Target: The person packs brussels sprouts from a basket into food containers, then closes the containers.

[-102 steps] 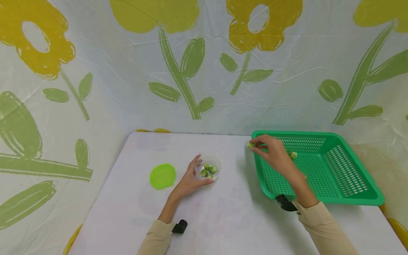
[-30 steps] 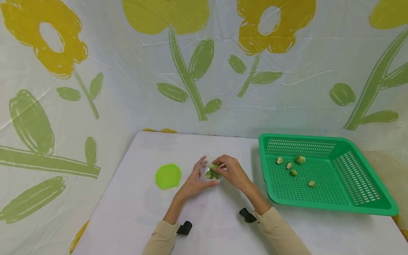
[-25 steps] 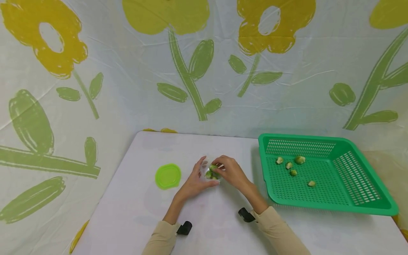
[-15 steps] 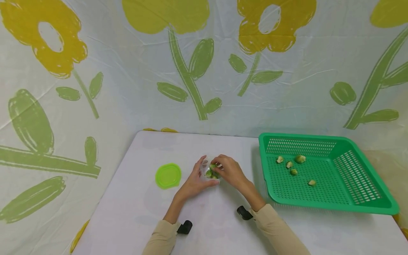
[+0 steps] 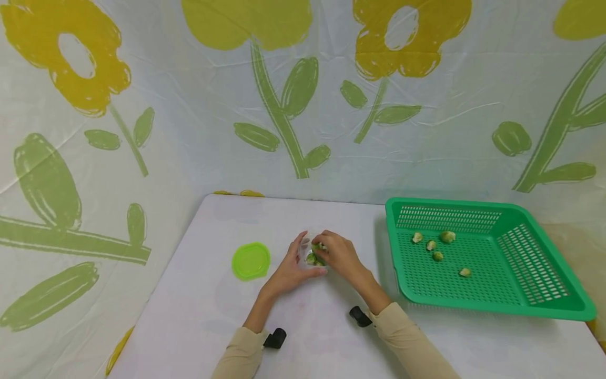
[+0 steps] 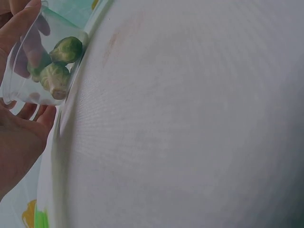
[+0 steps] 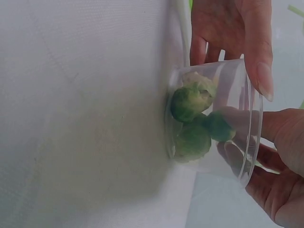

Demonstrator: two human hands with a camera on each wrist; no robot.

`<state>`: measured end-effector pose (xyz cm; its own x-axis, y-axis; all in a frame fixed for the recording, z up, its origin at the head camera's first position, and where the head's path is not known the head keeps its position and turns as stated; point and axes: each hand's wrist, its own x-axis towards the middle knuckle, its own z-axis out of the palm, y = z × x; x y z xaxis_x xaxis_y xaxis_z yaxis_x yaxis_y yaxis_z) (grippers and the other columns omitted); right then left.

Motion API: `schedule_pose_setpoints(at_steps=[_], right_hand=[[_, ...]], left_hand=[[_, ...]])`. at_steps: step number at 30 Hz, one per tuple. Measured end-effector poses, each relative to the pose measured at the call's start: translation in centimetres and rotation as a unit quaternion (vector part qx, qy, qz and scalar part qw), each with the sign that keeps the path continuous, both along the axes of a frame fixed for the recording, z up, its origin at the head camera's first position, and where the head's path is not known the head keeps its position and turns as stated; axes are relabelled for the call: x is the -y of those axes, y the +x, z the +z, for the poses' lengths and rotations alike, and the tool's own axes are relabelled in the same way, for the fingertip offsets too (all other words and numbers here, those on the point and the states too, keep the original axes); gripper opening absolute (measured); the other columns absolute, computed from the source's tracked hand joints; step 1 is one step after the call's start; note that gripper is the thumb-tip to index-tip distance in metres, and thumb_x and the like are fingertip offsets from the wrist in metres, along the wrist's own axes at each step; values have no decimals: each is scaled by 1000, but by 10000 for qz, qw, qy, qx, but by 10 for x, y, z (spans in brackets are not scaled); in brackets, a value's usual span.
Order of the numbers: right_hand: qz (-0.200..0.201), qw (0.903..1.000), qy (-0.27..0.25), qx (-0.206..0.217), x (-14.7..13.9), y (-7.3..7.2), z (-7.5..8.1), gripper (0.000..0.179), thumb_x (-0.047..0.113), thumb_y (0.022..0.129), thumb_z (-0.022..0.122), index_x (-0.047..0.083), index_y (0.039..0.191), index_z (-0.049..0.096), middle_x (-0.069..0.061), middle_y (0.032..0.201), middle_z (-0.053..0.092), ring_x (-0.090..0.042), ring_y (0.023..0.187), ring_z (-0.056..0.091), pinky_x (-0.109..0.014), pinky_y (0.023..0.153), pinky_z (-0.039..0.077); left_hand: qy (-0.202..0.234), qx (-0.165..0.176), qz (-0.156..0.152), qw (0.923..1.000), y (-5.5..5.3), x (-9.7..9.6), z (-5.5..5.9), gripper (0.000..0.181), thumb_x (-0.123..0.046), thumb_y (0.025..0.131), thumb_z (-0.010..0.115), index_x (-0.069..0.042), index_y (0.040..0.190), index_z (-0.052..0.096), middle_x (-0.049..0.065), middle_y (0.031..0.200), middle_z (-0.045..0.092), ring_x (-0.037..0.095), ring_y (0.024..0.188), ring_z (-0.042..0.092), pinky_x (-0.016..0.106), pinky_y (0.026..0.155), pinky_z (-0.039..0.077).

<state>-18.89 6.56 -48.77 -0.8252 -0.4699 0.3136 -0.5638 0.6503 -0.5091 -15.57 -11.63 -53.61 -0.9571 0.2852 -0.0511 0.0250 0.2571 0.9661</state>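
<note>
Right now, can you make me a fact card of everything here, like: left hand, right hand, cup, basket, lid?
Left hand: wrapped around the clear cup
Right hand: reaching into the cup, pinching a small sprout
Cup: standing on the white table, other sprouts inside
Basket: green, full of little holes, on the right; five loose sprouts in it
Lid: bright green, lying on the table left of the cup
Background: sheet with yellow flowers
</note>
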Motion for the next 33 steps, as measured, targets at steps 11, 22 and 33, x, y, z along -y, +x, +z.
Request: schedule_pose_setpoints(at_steps=[11,22,33], right_hand=[[266,9996,77,-9,-4,5,3,20,1,85,83,1,104,75,-10,99,69,-26,88,69,-42,72,59],[661,9977,-142,72,-12,5,5,23,-5,84,81,-4,105,71,-16,99,67,-31,89,68,-41,76,58],[676,9976,99,-84,-24,8,27,18,2,90,78,-2,106,72,-14,102,69,-30,93,68,-42,79,59]], left_hand=[[-7,-25,-41,10000,2,1,-2,113,-42,83,87,-26,166,11,7,168,19,28,155,17,55,123,21],[35,35,30,10000,5,0,-2,111,-42,84,86,-28,166,13,8,168,19,29,154,19,57,122,23],[-123,-35,70,9999,1,1,-3,114,-45,82,88,-26,166,12,8,168,19,29,154,21,56,122,24]])
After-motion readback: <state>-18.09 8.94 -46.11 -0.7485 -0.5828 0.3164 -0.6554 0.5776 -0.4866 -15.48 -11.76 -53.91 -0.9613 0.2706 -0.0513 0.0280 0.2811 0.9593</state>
